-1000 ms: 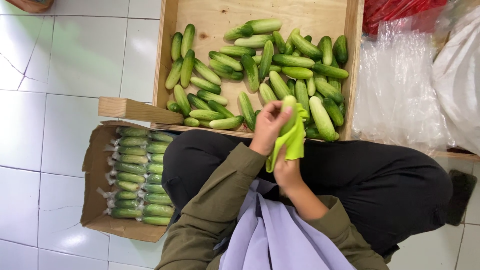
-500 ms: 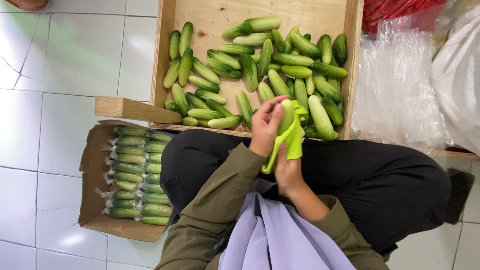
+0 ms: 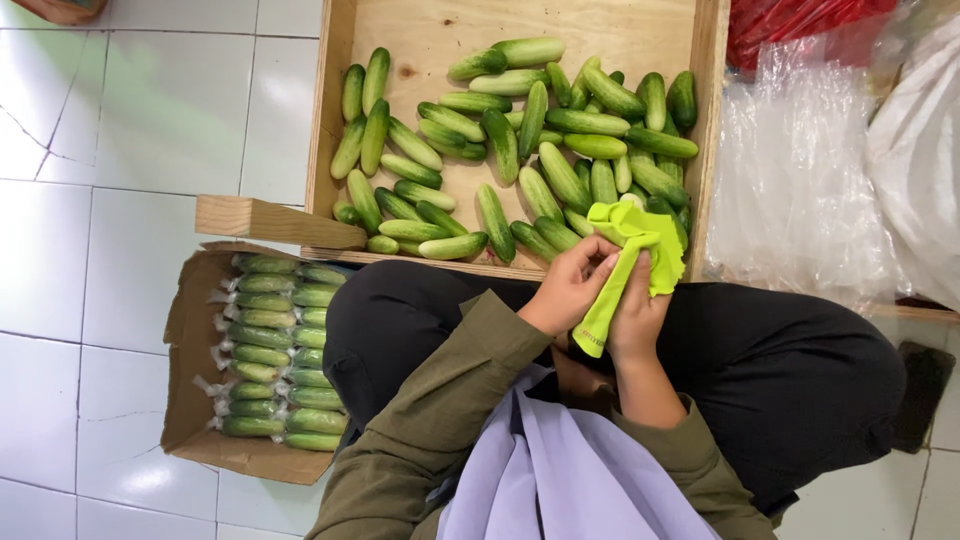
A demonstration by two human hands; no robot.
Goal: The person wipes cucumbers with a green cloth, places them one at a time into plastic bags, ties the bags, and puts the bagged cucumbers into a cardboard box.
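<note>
My left hand [image 3: 568,287] and my right hand [image 3: 640,312] are together over my lap, both gripping a bright yellow-green cloth [image 3: 632,252]. The cloth hangs bunched between my fingers, right at the near edge of a wooden crate [image 3: 322,150]. A pale tip pokes out at the cloth's top; I cannot tell what it is. Several loose green cucumbers [image 3: 500,140] lie in the crate just beyond my hands. My left arm wears an olive sleeve, and my legs are in black trousers.
A cardboard box [image 3: 190,350] at my left knee holds rows of plastic-wrapped cucumbers [image 3: 275,350]. A wooden block [image 3: 270,220] lies between box and crate. Clear and white plastic bags [image 3: 800,170] and a red one [image 3: 790,25] pile up right of the crate. The floor is white tile.
Both hands have shifted a little to the right and nearer my lap with the cloth. A cucumber that showed inside the cloth before is now almost fully covered.
</note>
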